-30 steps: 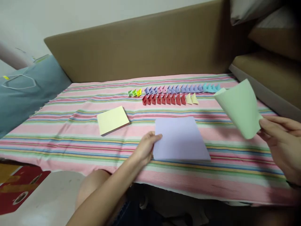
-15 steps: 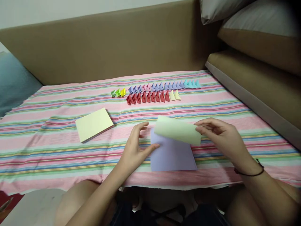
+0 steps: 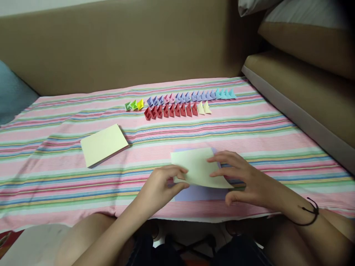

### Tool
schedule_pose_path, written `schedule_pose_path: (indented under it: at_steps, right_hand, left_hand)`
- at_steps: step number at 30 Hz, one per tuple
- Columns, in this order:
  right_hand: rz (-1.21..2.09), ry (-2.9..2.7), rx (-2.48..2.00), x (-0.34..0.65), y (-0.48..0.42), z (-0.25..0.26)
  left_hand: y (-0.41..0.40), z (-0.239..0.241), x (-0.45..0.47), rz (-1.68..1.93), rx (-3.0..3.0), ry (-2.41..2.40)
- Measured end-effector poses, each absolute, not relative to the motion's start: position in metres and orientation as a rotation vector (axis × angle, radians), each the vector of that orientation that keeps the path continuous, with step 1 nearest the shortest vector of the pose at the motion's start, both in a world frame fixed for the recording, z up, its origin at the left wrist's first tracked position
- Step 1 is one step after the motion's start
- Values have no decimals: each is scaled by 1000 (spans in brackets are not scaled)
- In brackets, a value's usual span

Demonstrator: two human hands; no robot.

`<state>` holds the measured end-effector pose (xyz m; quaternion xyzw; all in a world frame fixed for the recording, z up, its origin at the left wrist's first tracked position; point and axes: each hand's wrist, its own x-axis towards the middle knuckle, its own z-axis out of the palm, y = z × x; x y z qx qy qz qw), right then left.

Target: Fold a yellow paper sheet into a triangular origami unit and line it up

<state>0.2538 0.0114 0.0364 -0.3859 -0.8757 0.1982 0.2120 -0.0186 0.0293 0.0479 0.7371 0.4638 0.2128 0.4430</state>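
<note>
A pale green paper sheet (image 3: pixel 195 167) lies on top of a lilac sheet (image 3: pixel 199 193) on the striped cloth (image 3: pixel 55 173). My left hand (image 3: pixel 161 184) pinches the green sheet's near left corner between thumb and fingers. My right hand (image 3: pixel 244 177) rests on the sheet's right side with fingers spread flat over it. A black band circles my right wrist.
A stack of pale yellow paper (image 3: pixel 103 144) lies to the left. Two rows of several small folded paper pieces (image 3: pixel 177 104) in green, yellow, lilac, pink, red and turquoise stand farther back. A brown sofa back (image 3: pixel 124 44) and cushions (image 3: pixel 302 74) border the cloth.
My right hand brought the green sheet from the right down onto the lilac sheet. My left hand let go of the lilac sheet and took the green sheet's corner.
</note>
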Motion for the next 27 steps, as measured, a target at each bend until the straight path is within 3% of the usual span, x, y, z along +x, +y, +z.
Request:
schedule_pose_path:
  at_steps: [7, 13, 16, 19, 21, 27]
  right_hand:
    - [984, -2292, -1214, 245, 3, 43]
    - [982, -2121, -1553, 237, 7, 33]
    - [926, -2018, -1696, 234, 8, 28]
    - [924, -1972, -1735, 231, 10, 26]
    - [903, -1958, -1744, 230, 12, 26]
    - [782, -1864, -1767, 227, 11, 25]
  left_hand:
    - [22, 51, -19, 407, 1645, 1165]
    - [18, 34, -13, 487, 1743, 1362]
    - [12, 27, -8, 807, 2122, 1427]
    - [-2, 25, -1, 978, 2778, 1197]
    - [-12, 22, 5, 767, 3017, 986]
    - [-23, 7, 18, 406, 3018, 1145]
